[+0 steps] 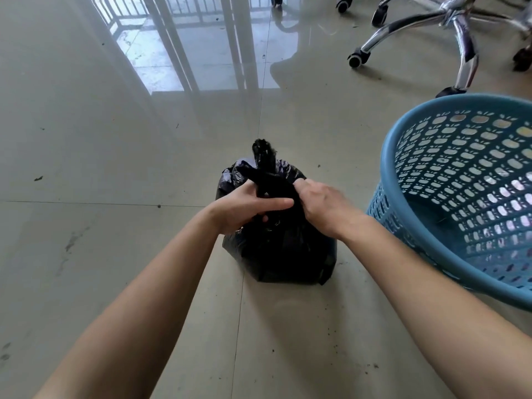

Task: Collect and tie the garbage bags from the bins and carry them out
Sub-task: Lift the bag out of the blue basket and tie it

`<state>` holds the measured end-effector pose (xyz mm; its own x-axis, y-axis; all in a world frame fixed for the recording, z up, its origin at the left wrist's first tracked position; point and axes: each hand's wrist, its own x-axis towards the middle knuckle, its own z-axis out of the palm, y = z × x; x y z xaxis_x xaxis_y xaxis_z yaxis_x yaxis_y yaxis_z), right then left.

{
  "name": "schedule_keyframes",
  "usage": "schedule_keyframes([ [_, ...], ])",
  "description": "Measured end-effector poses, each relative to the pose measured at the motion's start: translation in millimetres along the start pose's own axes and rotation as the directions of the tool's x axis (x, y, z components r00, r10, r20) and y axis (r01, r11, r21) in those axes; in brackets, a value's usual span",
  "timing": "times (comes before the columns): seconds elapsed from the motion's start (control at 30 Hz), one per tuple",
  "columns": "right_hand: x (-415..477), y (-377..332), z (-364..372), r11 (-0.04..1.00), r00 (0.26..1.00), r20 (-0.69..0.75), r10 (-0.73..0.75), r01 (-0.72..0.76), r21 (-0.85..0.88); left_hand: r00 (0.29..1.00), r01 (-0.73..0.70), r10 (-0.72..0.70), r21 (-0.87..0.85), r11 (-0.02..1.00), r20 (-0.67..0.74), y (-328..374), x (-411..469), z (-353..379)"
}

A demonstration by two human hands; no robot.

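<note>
Broadly, the glossy tiled floor [115,168] is taking up most of the view, reflecting a railing at the top. Next in size, 1 blue perforated bin [466,180] is leaning at the right edge, its inside showing no liner, with the chrome chair base [449,21] standing well apart behind it. Sitting upright on the floor just beside the bin, 1 black garbage bag [276,249] is bulging low and wide; it is looking soft, thin and slick, moderately filled rather than heavy, so it is likely sagging under any grip on its body and is best taken by the gathered neck, just under the knot being formed. 2 twisted tails [263,156] of the bag mouth are crossing above the hands, 1 of them sticking straight up. Both forearms are reaching forward and down, bare, converging over the bag top. The left hand [244,205] is clenching around 1 tail, thumb lying across toward the other hand. The right hand [322,205], knuckles up, is pinching the other tail close against it. The knot is appearing unfinished, with carrying out yet to come.
</note>
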<state>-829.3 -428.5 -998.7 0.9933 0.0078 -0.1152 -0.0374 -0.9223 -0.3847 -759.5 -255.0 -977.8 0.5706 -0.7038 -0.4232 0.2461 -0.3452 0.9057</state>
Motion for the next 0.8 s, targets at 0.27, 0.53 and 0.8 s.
schedule_keyframes([
  [0.27,2.9,10.6,5.3,0.881,0.992,-0.028,0.126,-0.099,0.462,0.999,0.035,-0.040,-0.219,0.975,-0.016,-2.5,6.5,-4.6],
  [0.53,-1.0,-3.0,-19.2,0.242,0.937,0.126,0.327,-0.211,0.947,0.983,0.076,-0.005,-0.384,0.920,0.182,9.1,-1.6,-16.6],
  [0.8,18.3,-32.1,-37.8,0.038,0.881,-0.055,0.470,0.042,0.998,0.993,0.027,0.025,-0.436,0.900,0.113,15.5,-12.3,-18.9],
])
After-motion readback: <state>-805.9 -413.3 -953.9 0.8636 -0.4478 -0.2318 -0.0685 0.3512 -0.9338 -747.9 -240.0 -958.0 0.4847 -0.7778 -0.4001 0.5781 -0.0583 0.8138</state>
